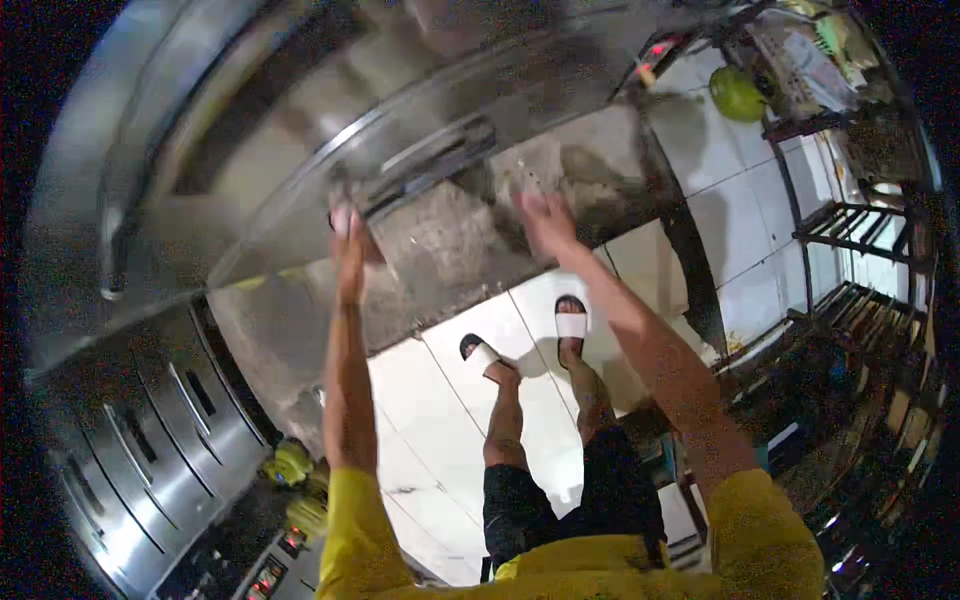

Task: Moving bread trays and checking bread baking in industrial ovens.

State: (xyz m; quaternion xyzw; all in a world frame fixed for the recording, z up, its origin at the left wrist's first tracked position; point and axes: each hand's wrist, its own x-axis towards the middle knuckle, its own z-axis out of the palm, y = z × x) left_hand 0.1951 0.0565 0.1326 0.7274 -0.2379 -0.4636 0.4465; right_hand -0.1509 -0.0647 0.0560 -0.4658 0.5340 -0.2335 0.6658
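Observation:
My left hand (350, 230) reaches up to the lower front of a large steel appliance (250, 170), at a dark slot with a metal bar (430, 155). Its fingers are blurred, so whether they grip that edge is unclear. My right hand (545, 222) is farther right, just below the appliance, over a worn, stained concrete ledge (430, 240). Its fingers are smeared by motion, and I cannot make out anything in them. My sandalled feet stand on white floor tiles (450, 430) below the ledge.
Steel units with long handles (160, 420) are at lower left, with yellow-green objects (290, 460) beside them. A green round container (737, 93) sits at upper right by a cluttered shelf (810, 60). Dark metal racks (850, 240) line the right side, with stacked items below.

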